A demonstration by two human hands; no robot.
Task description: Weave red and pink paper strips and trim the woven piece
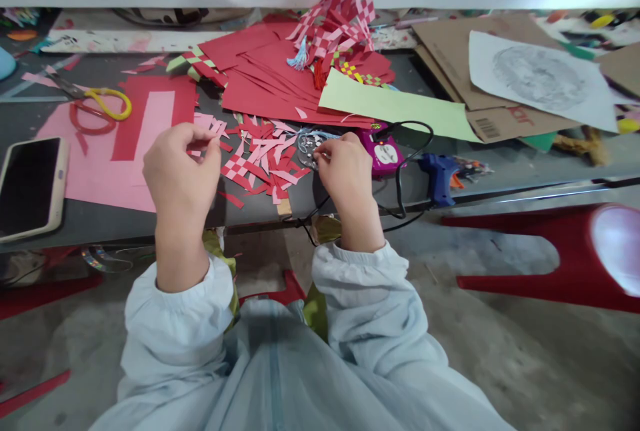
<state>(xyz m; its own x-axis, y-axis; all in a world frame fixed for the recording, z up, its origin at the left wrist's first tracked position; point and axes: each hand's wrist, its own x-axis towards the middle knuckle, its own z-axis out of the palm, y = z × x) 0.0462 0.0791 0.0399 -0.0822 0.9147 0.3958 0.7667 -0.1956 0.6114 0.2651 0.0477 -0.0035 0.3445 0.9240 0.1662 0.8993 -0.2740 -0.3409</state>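
Observation:
My left hand (184, 168) is raised over the pink paper sheet (100, 171), thumb and finger pinched together. Whatever sits in that pinch is too small to make out. My right hand (349, 168) reaches to a small clear dish (306, 148) of tiny pale and shiny pieces. Its thumb and forefinger are closed at the dish's right edge, and I cannot see what they hold. Between the hands lies a loose heap of red and pink paper strips (270, 161), some woven in a check. A magenta box (383, 154) stands just right of my right hand.
Scissors (103, 108) and a phone (33, 184) lie on the left. Red paper sheets (280, 84), woven strips (340, 21) and a pale green sheet (395, 108) are behind. Rightward are a blue glue gun (440, 178), black cable (399, 184), cardboard (445, 58) and a red stool (575, 244).

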